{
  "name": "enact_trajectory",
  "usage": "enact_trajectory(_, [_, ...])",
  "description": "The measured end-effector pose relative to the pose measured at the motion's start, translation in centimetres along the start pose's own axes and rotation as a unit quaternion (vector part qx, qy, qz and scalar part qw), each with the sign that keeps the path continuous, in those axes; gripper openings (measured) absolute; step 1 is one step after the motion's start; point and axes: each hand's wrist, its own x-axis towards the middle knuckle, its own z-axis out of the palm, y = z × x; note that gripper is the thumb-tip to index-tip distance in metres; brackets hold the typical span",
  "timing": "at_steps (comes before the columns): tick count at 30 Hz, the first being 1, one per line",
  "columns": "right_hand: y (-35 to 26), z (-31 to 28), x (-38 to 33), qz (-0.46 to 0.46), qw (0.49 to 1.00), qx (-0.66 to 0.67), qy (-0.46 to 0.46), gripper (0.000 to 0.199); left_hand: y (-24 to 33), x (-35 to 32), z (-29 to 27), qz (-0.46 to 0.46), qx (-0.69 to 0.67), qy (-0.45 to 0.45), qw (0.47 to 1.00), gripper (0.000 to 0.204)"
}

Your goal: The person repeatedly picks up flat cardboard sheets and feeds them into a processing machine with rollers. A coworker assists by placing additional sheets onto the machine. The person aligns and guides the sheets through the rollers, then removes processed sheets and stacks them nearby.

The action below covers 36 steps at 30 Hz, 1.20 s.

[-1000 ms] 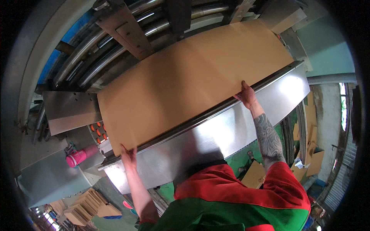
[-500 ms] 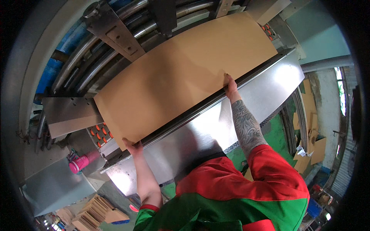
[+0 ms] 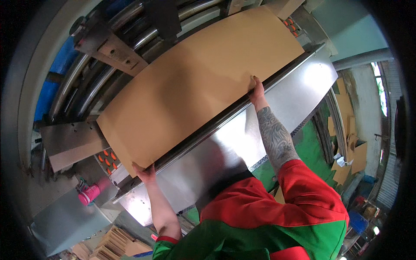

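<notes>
A large tan cardboard sheet point(image 3: 195, 82) lies across the machine bed, bowed by the fisheye picture. Its near long edge runs along a dark metal bar point(image 3: 203, 132). At the near left corner, my left hand point(image 3: 145, 173) is closed on that edge. My right hand point(image 3: 258, 92), at the end of a tattooed forearm, grips the same edge farther to the right, its thumb on top. The fingers under the sheet are mostly hidden. In front of the bar, a shiny metal apron point(image 3: 299, 89) slopes between the sheet and my body.
Steel rollers point(image 3: 78, 82) and a metal bracket point(image 3: 115, 52) stand beyond the sheet. Orange wheels point(image 3: 107, 161) and a flat metal plate point(image 3: 73, 141) flank its left end. A pink bottle point(image 3: 89, 194) is at lower left, near stacked cardboard point(image 3: 112, 242). Cardboard pieces point(image 3: 357, 158) lie at right.
The view has shifted slightly, so the sheet and machine sit a little farther left. Both hands keep their hold on the sheet, which shows no clear movement against the machine.
</notes>
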Motion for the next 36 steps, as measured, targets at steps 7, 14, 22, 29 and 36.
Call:
enact_trajectory(7, [-0.6,-1.4,1.5,0.034,0.997,-0.067,-0.034,0.057,-0.6,-0.3,0.7,0.013,0.065,-0.02,0.998,0.078])
enact_trajectory(14, [-1.4,-2.1,2.0,0.076,0.99,-0.113,-0.043,0.059,-0.4,0.7,0.2,-0.02,0.07,0.005,0.997,0.073])
enact_trajectory(22, [0.5,-0.4,2.1,-0.011,1.0,0.001,0.005,0.06,-1.5,0.5,0.7,0.056,-0.092,0.05,0.993,0.089])
enact_trajectory(29, [-0.4,-2.0,3.2,0.038,0.998,-0.044,-0.038,0.063,-1.1,2.7,0.3,0.04,0.003,0.047,0.998,0.088])
enact_trajectory(36, [0.4,-0.6,3.4,-0.014,0.999,0.037,0.02,0.062,-1.9,1.3,0.6,0.101,-0.094,0.077,0.987,0.097])
